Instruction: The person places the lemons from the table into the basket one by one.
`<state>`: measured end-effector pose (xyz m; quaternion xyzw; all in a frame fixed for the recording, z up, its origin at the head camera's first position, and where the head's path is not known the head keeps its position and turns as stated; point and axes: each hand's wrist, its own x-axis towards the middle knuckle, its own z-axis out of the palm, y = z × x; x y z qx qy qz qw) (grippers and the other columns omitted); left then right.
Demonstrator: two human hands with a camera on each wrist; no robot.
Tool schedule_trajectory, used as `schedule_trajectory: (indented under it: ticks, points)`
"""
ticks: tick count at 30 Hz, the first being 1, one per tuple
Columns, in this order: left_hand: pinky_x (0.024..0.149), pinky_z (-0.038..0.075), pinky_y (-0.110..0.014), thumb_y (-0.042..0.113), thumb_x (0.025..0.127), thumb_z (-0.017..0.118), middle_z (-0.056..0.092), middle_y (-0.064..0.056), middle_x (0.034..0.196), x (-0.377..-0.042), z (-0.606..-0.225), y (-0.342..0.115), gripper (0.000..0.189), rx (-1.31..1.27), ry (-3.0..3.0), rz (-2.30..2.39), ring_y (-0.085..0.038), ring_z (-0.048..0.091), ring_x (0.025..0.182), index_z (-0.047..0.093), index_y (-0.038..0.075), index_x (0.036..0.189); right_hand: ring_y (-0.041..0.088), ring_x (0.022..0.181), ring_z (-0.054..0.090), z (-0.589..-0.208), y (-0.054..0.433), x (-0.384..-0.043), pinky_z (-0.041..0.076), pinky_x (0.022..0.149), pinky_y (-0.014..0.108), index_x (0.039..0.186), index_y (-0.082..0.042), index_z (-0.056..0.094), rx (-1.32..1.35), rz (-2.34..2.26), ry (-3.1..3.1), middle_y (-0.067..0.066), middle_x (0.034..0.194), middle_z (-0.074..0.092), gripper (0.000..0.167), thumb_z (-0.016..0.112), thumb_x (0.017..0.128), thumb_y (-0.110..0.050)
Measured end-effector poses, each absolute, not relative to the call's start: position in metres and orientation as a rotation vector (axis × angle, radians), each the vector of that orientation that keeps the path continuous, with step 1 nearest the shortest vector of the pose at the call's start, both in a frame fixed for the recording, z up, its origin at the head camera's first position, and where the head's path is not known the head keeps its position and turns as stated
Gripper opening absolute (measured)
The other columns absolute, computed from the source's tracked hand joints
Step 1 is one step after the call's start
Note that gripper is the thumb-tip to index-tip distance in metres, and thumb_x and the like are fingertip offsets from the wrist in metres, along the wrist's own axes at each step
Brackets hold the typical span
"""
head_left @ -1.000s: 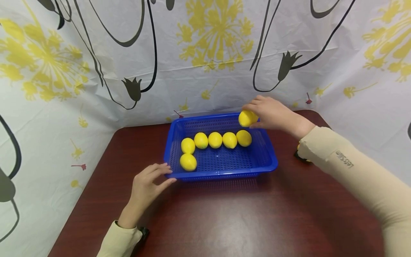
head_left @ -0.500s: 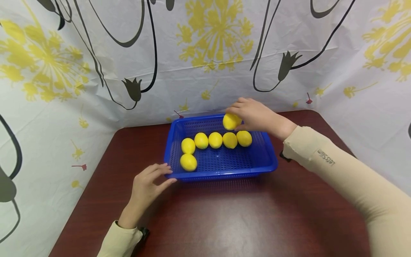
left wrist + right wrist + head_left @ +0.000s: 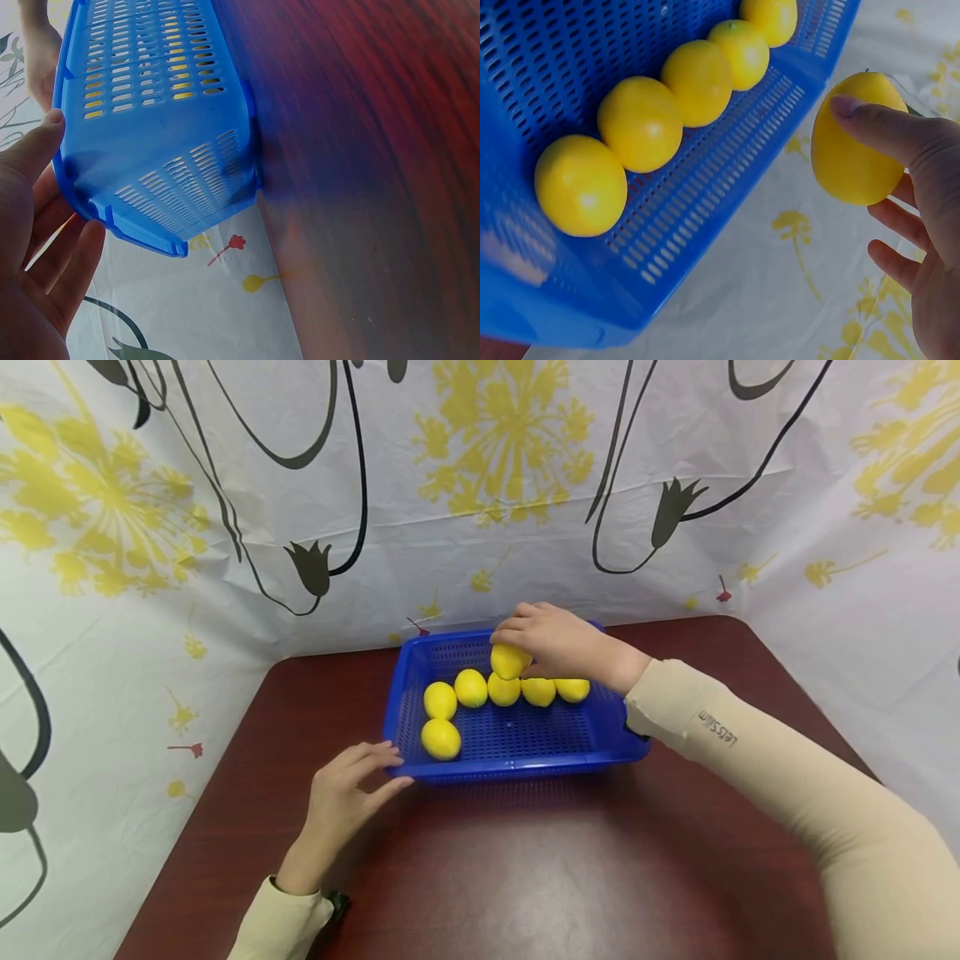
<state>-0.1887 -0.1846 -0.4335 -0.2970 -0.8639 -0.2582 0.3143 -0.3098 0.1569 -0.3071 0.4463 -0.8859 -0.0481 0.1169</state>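
My right hand (image 3: 558, 642) grips a yellow lemon (image 3: 510, 662) over the back half of a blue plastic basket (image 3: 480, 768). In the right wrist view, the thumb lies across the held lemon (image 3: 855, 157), with fingers beneath it. Inside the basket, a row of lemons (image 3: 471, 688) runs along the back; another lemon (image 3: 440, 739) sits at the front left. The held lemon and right hand partly cover the row's right part. My left hand (image 3: 341, 793) holds the basket's front left corner between thumb and fingers, seen at the rim (image 3: 58, 150) in the left wrist view.
The basket stands on a dark red-brown wooden table (image 3: 495, 877), near its back edge. White sheeting (image 3: 480, 543) with yellow flowers and dark plant shapes hangs behind the table and along both sides.
My right hand has carried the lemon leftward and lower, from the basket's back right corner to over the middle of the row. The left hand and basket stay put.
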Motion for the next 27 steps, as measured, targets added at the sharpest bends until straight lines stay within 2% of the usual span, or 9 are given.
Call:
schedule_trajectory:
  ticks: [7, 14, 20, 27]
  points:
    - [0.088, 0.057, -0.034, 0.023, 0.062, 0.093, 0.076, 0.000, 0.095, -0.189, -0.435, -0.185, 0.036, -0.784, -2.260, -0.691, -0.020, 0.073, 0.099, 0.078, 0.014, 0.093, 0.027, 0.119, 0.054, -0.316, 0.140, -0.311, 0.045, 0.108, 0.047, 0.135, -0.018, 0.060, 1.385, -0.184, -2.570, 0.003, 0.133, 0.064, 0.066, 0.087, 0.075, -0.027]
    - [0.088, 0.058, -0.034, 0.031, 0.068, 0.090, 0.077, 0.001, 0.096, -0.189, -0.435, -0.185, 0.034, -0.785, -2.265, -0.683, -0.019, 0.073, 0.100, 0.078, 0.014, 0.095, 0.025, 0.116, 0.054, -0.326, 0.125, -0.311, 0.046, 0.106, 0.044, 0.135, -0.018, 0.060, 1.437, -0.249, -2.574, 0.000, 0.133, 0.065, 0.066, 0.086, 0.076, -0.031]
    - [0.089, 0.057, -0.036, 0.025, 0.064, 0.093, 0.077, 0.000, 0.098, -0.189, -0.434, -0.185, 0.036, -0.768, -2.287, -0.683, -0.019, 0.073, 0.101, 0.078, 0.015, 0.095, 0.025, 0.116, 0.055, -0.339, 0.116, -0.313, 0.048, 0.104, 0.044, 0.134, -0.019, 0.061, 1.471, -0.285, -2.581, -0.001, 0.132, 0.066, 0.063, 0.086, 0.077, -0.028]
    - [0.088, 0.058, -0.037, 0.027, 0.064, 0.093, 0.076, 0.000, 0.097, -0.189, -0.435, -0.185, 0.035, -0.766, -2.281, -0.680, -0.019, 0.073, 0.100, 0.078, 0.014, 0.094, 0.024, 0.112, 0.055, -0.346, 0.112, -0.313, 0.048, 0.102, 0.043, 0.132, -0.019, 0.062, 1.512, -0.289, -2.587, -0.001, 0.129, 0.068, 0.060, 0.086, 0.077, -0.026]
